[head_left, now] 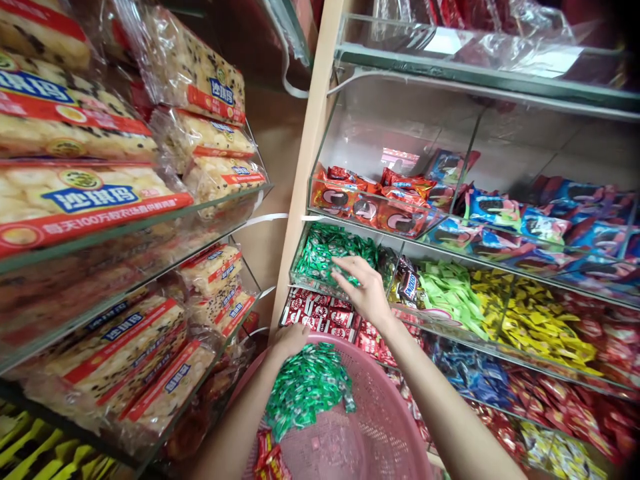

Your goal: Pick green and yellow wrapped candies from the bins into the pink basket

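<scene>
A pink perforated plastic basket (400, 407) sits low in front of me. In it lie a heap of green-wrapped candies (313, 387) and a few red-and-yellow packets (270, 457). My left hand (291, 340) grips the basket's far rim, its fingers partly hidden. Above the basket, my right hand (364, 285) is at a clear-fronted shelf bin of green-wrapped candies (335, 250). Its thumb and fingers are apart, and I see nothing held between them.
Wrapped sachima bars (95, 193) fill glass-edged shelves on the left. A wooden post (300, 200) divides them from the right rack. Nearby bins hold orange packets (367, 200), Snickers (409, 283), light-green candies (453, 293) and yellow candies (525, 310). Red-and-white packets (320, 310) lie just below.
</scene>
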### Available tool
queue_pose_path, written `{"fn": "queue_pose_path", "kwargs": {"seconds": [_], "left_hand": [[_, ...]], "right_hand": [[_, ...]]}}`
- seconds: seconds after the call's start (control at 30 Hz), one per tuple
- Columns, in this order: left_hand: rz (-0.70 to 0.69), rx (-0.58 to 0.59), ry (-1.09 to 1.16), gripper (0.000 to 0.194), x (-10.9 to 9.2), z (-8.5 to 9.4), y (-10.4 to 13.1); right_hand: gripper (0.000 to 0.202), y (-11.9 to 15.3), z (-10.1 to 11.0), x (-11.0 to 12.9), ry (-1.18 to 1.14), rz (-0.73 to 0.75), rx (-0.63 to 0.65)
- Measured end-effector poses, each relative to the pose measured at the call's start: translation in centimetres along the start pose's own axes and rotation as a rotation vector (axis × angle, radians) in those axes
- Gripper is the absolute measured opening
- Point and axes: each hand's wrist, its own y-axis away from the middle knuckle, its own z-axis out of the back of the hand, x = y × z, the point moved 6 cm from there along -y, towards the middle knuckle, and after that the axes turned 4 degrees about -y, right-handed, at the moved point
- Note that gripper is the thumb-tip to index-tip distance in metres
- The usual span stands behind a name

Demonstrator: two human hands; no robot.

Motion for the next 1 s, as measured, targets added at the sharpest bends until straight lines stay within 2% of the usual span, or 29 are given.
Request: {"fn": "queue_pose_path", "kwargs": {"seconds": [0.1, 0.17, 0.27, 0.4, 0.5, 0.73, 0.87, 1.0], "left_hand": [[0.035, 0.015, 0.018, 0.056, 0.2, -0.2, -0.1], [0.036, 0.011, 0.012, 0.056, 0.2, -0.3, -0.1], [0.021, 0.004, -0.013, 0.055, 0.2, -0.4, -0.1], [-0.005, -0.002, -0.019, 0.056, 0.2, -0.4, -0.1], [0.009, -0.007, -0.026, 0.055, 0.3, -0.3, -0.2], [0.004, 0.000, -0.036, 0.054, 0.1, -0.2, -0.1], [0.010, 0.008, -0.035, 0.055, -0.1, -0.1, 0.1], [0.022, 0.011, -0.049, 0.053, 0.0, -0.1, 0.2]], "right_hand": [[0.033, 2.6, -1.6, 1.7, -0.061, 0.041, 0.077], [0.033, 3.9, -2.9, 1.7, -0.078, 0.057, 0.115], [0.032, 5.0, -4.0, 1.0, -0.095, 0.034, 0.102], [0.033, 6.8, -4.4, 0.5, -0.148, -0.028, 0.107], [0.031, 9.2, -4.3, -0.6, -0.162, -0.104, 0.155], [0.034, 16.4, -4.4, -4.7, -0.058, -0.333, 0.413], [0.034, 18.8, -4.6, -5.3, 0.092, -0.349, 0.471], [0.032, 19.7, -5.8, -5.6, 0.142, -0.353, 0.529]]}}
